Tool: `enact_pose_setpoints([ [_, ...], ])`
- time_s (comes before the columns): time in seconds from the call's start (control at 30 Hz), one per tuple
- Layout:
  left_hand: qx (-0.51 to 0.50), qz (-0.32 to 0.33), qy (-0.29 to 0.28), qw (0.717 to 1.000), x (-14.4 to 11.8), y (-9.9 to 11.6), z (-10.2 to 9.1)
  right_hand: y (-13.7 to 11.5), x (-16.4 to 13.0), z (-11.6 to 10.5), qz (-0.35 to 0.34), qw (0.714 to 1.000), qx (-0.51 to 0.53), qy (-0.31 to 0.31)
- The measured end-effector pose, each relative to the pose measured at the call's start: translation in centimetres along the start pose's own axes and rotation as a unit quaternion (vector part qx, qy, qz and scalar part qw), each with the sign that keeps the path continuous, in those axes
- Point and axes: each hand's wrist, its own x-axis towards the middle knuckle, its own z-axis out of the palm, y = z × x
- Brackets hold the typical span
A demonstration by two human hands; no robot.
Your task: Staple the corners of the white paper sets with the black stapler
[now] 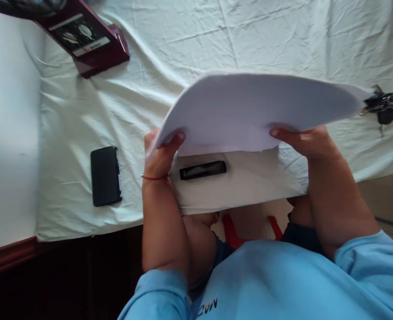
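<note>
A stack of white paper [236, 111] is held up above the near edge of the table, bowed along its length. My left hand [163, 153] grips its left end, thumb on the face towards me and the other fingers mostly hidden behind. On the right side, my right hand [311, 140] pinches the lower edge, its thumb likewise on the near face and its fingers out of sight. Below the paper, between my forearms, a black oblong object [203, 170], perhaps a stapler, lies on the cloth.
A pale cloth [79, 120] with creases covers the table. To the left lies a black phone case or phone [105, 176]. Farther back stands a dark red stand [99, 49] with a label. A bunch of keys [384, 106] lies at the right, close to the paper's corner.
</note>
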Motion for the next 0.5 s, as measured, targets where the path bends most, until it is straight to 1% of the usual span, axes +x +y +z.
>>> enact_pose_setpoints([
  [0.07, 0.013, 0.0, -0.019, 1.0, 0.1, -0.2, 0.6, -0.1, 0.0, 0.0, 0.028, 0.999, -0.005, -0.022],
  [0.13, 0.011, -0.004, -0.009, 1.0, 0.2, -0.4, 1.2, 0.0, 0.1, 0.1, 0.036, 0.999, -0.008, -0.023],
  [0.2, 0.0, -0.009, 0.008, 1.0, 0.3, -0.7, 1.7, 0.1, 0.3, 0.2, 0.029, 0.999, -0.015, -0.022],
  [0.4, -0.038, -0.004, 0.022, 0.999, 0.3, -1.1, 2.2, 0.3, 0.3, 0.6, 0.02, 1.0, -0.01, 0.009],
  [0.5, -0.046, 0.006, 0.033, 0.998, 0.1, -1.0, 2.3, 0.3, 0.3, 0.7, 0.012, 0.999, 0.018, 0.029],
])
